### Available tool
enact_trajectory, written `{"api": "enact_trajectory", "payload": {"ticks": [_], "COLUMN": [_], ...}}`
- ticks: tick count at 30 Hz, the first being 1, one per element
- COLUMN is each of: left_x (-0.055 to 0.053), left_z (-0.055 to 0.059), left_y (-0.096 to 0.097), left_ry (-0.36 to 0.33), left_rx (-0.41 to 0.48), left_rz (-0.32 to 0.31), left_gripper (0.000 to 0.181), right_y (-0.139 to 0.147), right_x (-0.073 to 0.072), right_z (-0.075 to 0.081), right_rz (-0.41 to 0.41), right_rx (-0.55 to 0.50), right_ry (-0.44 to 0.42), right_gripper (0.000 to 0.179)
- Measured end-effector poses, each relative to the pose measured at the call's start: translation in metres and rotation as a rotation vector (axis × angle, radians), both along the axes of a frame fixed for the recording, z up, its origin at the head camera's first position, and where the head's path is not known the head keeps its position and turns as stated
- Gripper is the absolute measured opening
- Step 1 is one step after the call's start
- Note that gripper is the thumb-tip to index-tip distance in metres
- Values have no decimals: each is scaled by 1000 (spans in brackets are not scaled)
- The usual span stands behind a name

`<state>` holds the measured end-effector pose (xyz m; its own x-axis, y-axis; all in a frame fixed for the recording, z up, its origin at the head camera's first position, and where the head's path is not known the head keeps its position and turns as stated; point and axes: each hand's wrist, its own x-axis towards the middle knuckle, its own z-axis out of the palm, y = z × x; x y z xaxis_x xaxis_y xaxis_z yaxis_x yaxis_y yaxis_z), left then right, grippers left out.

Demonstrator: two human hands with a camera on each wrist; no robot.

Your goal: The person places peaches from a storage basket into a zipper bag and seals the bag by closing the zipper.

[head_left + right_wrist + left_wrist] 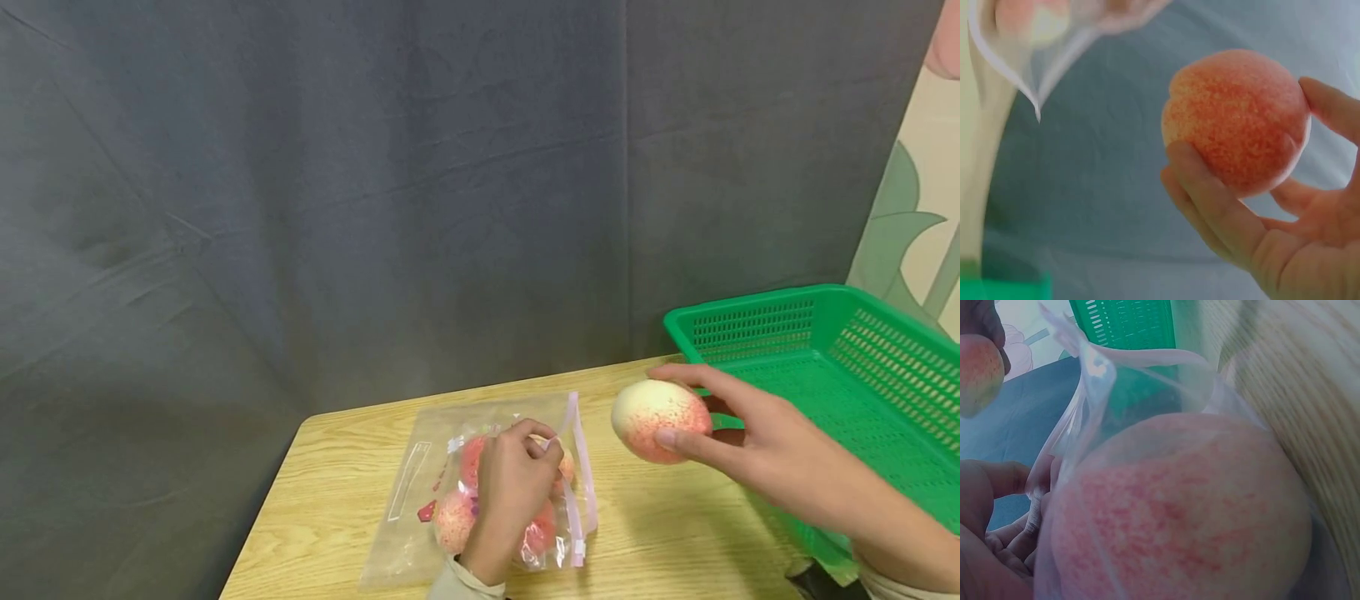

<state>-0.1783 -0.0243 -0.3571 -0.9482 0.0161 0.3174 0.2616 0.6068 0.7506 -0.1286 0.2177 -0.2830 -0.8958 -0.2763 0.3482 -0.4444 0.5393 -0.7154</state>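
Note:
My right hand (757, 433) grips a peach (651, 417), pale cream on top and speckled pink below, above the table to the right of a clear zip bag (405, 517). In the right wrist view, fingers and thumb wrap the sides of that peach (1241, 125). My left hand (517, 479) pinches the upper film of the bag near its pink-edged mouth, which gapes toward the right. Several peaches lie inside the bag, among them one at the lower left (454, 521); the left hand partly hides them. A bagged peach (1179, 512) fills much of the left wrist view.
A green slotted plastic basket (813, 358) stands at the right, beside and behind my right forearm. The wooden table (300, 517) has its left edge near the bag. A dark grey cloth (375, 208) hangs behind. At far right is a panel with a leaf pattern (907, 233).

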Motion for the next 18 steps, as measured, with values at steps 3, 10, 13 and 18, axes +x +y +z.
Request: {"api": "enact_trajectory", "payload": {"ticks": [3,10,13,18], "left_x": [0,1,1,1], "left_z": [0,-1,0,0], "left_y": [0,-1,-1,-1], "left_ry": [-3,-12,-2,11], "left_rx": [0,4,3,-12], "left_rz": [-2,-19,-28,-29], "left_gripper": [9,9,9,9], "right_y": [-12,-32,-42,-52], "right_x": [-5,-28,-36,-43], "right_z": [-9,-47,-63,-83], "right_rz": [5,-15,-8,1], "right_rx": [-18,-69,-66,-59], "right_ry": [-23,0,14,-12], "right_gripper": [48,51,55,54]}}
